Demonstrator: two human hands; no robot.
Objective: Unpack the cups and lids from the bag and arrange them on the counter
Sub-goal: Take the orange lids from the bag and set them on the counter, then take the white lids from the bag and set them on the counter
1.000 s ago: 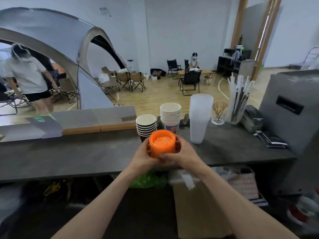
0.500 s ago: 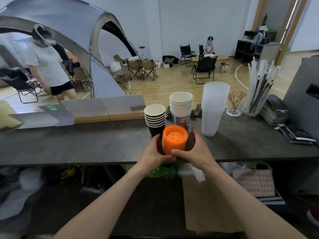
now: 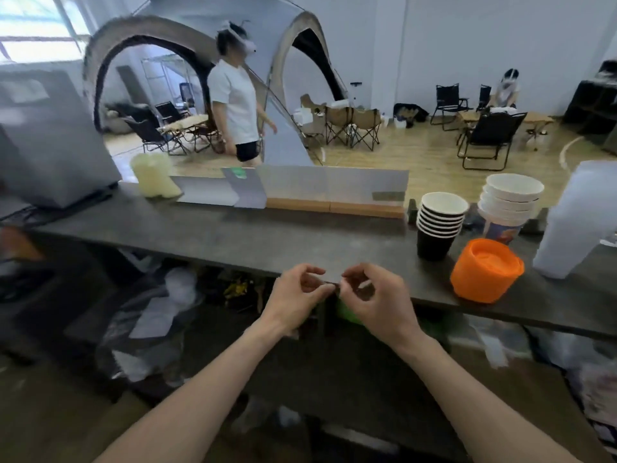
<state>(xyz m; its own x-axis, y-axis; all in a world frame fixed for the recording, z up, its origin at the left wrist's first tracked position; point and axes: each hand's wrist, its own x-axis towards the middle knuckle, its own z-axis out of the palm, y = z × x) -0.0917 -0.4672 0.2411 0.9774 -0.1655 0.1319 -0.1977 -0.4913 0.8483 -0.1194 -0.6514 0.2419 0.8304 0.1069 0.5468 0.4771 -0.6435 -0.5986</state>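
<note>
My fingers [image 3: 319,289] are curled and empty, left hand [image 3: 293,295] and right hand [image 3: 374,300] nearly touching at the worktop [image 3: 233,242] near edge, having just released the orange stack [image 3: 485,270] now standing right, beside the black cups [image 3: 439,225]; next, back to the bag.

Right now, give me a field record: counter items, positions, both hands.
orange stack: on the counter, near its front edge, released
black cups: nested stack, upright, behind and left of the orange stack
white cups: nested stack, right of the black cups
translucent cups: tall stack at the right edge of view
left hand: empty, fingers curled, at the counter's front edge
right hand: empty, fingers curled, beside the left hand
bag: not clearly identifiable
</note>
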